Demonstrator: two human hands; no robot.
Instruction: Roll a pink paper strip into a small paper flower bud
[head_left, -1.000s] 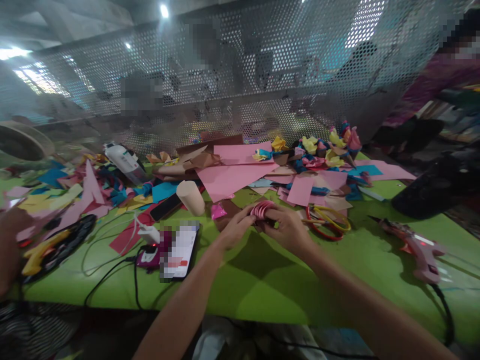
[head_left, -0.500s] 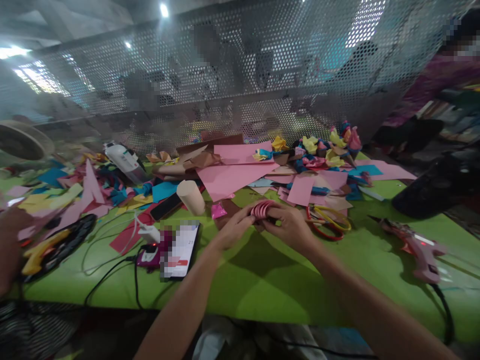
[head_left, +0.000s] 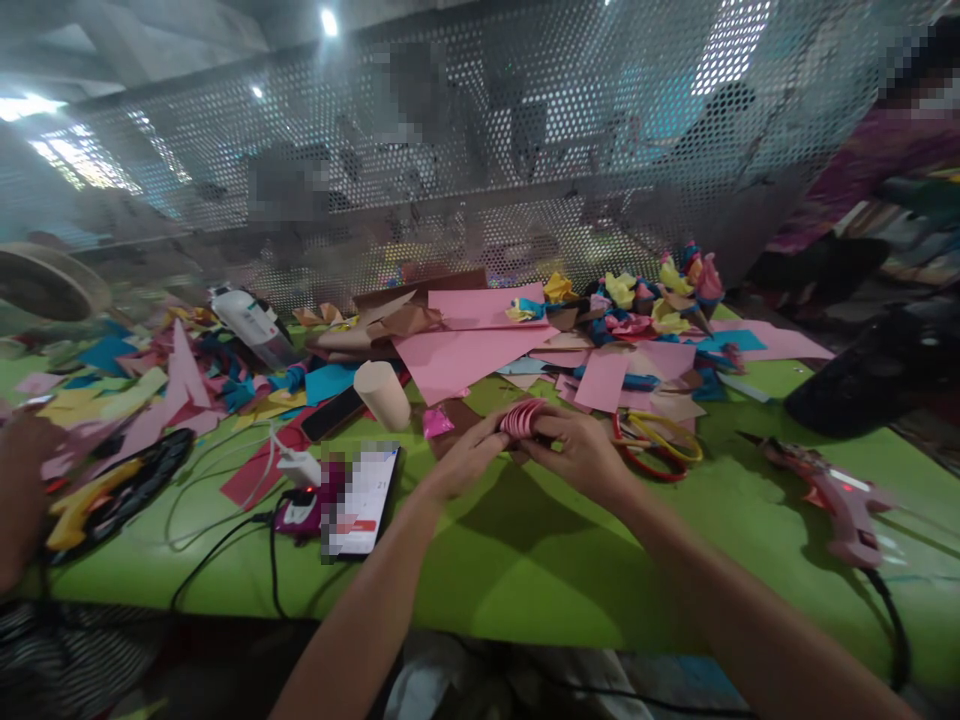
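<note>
A small pink ridged paper piece (head_left: 521,420), with rows of close folds or layers, is held up a little over the green table (head_left: 540,570). My left hand (head_left: 474,455) pinches its left side, the fingertips pressed against it. From the right, my right hand (head_left: 576,445) grips the other side with thumb and fingers closed. Part of the piece is hidden behind my fingers. Red-and-yellow-handled scissors (head_left: 660,445) lie just right of my right hand. A small shiny pink packet (head_left: 436,422) lies left of my left hand.
A pink glue gun (head_left: 840,500) lies at the right, near a black bottle (head_left: 862,375). At left are a phone (head_left: 367,505), a purple power adapter (head_left: 300,515) with cords, and a yellow glue gun (head_left: 86,505) near another person's hand (head_left: 22,490). Paper scraps, a cardboard tube (head_left: 381,393) and a metal mesh stand behind.
My two hands keep their places around the pink paper piece, with hardly any movement. The other person's hand at the far left has shifted slightly.
</note>
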